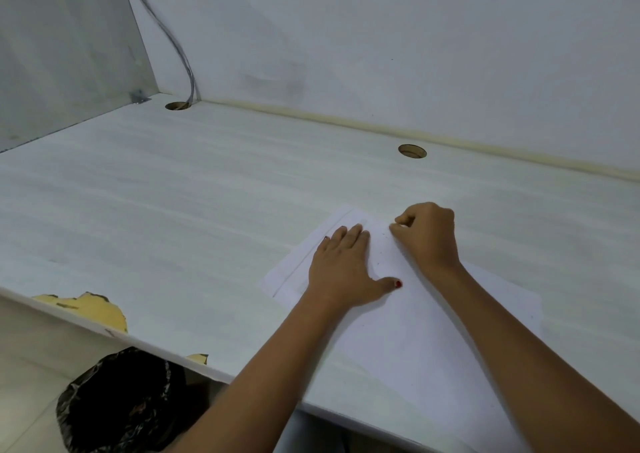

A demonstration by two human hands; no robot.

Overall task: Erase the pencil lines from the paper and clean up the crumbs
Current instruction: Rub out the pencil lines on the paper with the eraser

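A white sheet of paper [408,321] lies on the pale desk [180,210], with a faint pencil line [304,258] along its left margin. My left hand [343,269] presses flat on the sheet, fingers straight and thumb spread. Just right of it my right hand [427,234] has its fingers curled tight at the sheet's far end, pinching something small and white, probably an eraser [394,226], mostly hidden. A few dark crumbs [381,245] dot the paper between the hands.
A black-lined waste bin [128,404] stands on the floor below the desk's front edge. The desk edge is chipped [93,307] at the left. Two cable holes [412,150] [178,105] sit near the back wall, with cables [173,40] running into the left one.
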